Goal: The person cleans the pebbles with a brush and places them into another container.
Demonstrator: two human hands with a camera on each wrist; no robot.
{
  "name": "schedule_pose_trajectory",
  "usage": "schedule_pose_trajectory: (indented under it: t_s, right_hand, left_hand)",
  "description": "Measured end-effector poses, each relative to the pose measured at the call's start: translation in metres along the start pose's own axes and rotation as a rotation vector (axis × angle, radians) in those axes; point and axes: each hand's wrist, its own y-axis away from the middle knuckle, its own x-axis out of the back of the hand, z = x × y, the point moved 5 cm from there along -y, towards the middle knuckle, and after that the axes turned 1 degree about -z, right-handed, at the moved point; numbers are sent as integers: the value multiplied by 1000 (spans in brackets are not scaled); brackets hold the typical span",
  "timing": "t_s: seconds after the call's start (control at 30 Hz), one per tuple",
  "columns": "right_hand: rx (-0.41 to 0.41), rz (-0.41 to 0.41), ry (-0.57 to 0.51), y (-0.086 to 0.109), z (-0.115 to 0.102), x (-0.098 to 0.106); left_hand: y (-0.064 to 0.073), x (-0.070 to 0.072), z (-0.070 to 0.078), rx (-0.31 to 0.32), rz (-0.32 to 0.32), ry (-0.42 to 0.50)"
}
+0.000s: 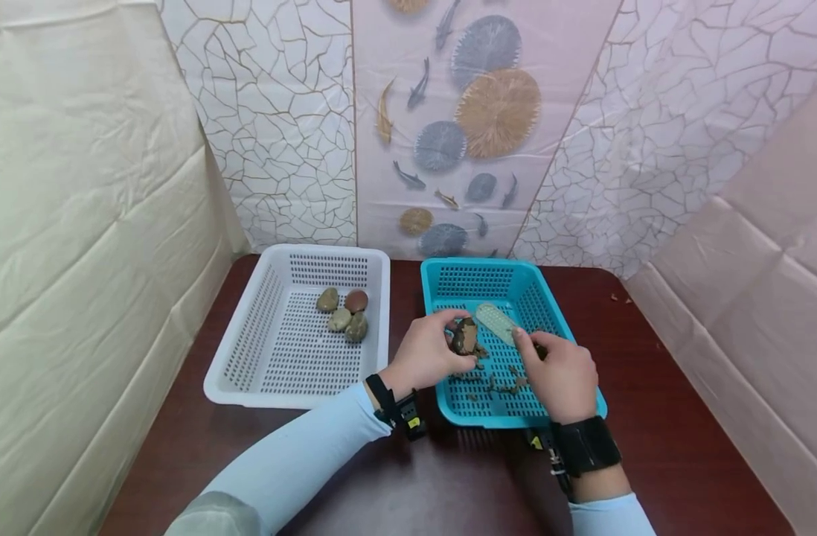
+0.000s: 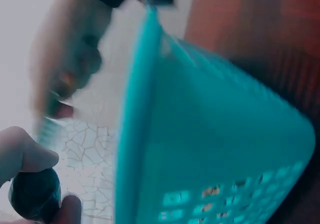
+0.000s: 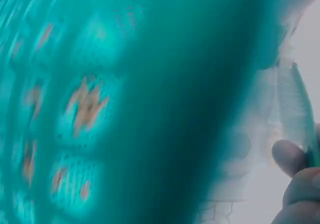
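Observation:
My left hand (image 1: 430, 350) grips a dark stone (image 1: 465, 336) with brown mud caked on one side, over the left part of the teal basket (image 1: 585, 387). In the left wrist view the same stone (image 2: 35, 194) sits between thumb and fingers. My right hand (image 1: 561, 376) holds a pale green brush (image 1: 494, 321) by its handle, its flat oval head pointing toward the stone and a little apart from it. The right wrist view shows the brush (image 3: 295, 104) edge-on in the fingers. Crumbs of brown mud (image 1: 516, 385) lie on the basket floor below.
A white basket (image 1: 248, 398) stands to the left, with several stones (image 1: 339, 320) in its right half. Both baskets rest on a dark red-brown table (image 1: 656, 417). A patterned cloth (image 1: 442, 186) hangs behind, and pale cloth walls rise at both sides. Small crumbs (image 1: 620, 298) lie at the far right.

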Motion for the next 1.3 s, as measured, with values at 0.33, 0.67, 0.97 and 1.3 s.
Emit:
schedule_pose_trajectory:
  t_s: [0.33, 0.67, 0.97, 1.3]
  right_hand:
    - [-56, -20, 23, 2, 5, 3]
    - [-12, -57, -12, 5, 4, 1]
    - [-14, -92, -121, 2, 6, 5]
    - [-45, -45, -93, 4, 13, 11]
  left_hand:
    - [-5, -8, 3, -5, 6, -61]
    - [-4, -12, 1, -8, -2, -42]
    - [5, -9, -3, 17, -13, 41]
    - [8, -3, 0, 14, -17, 82]
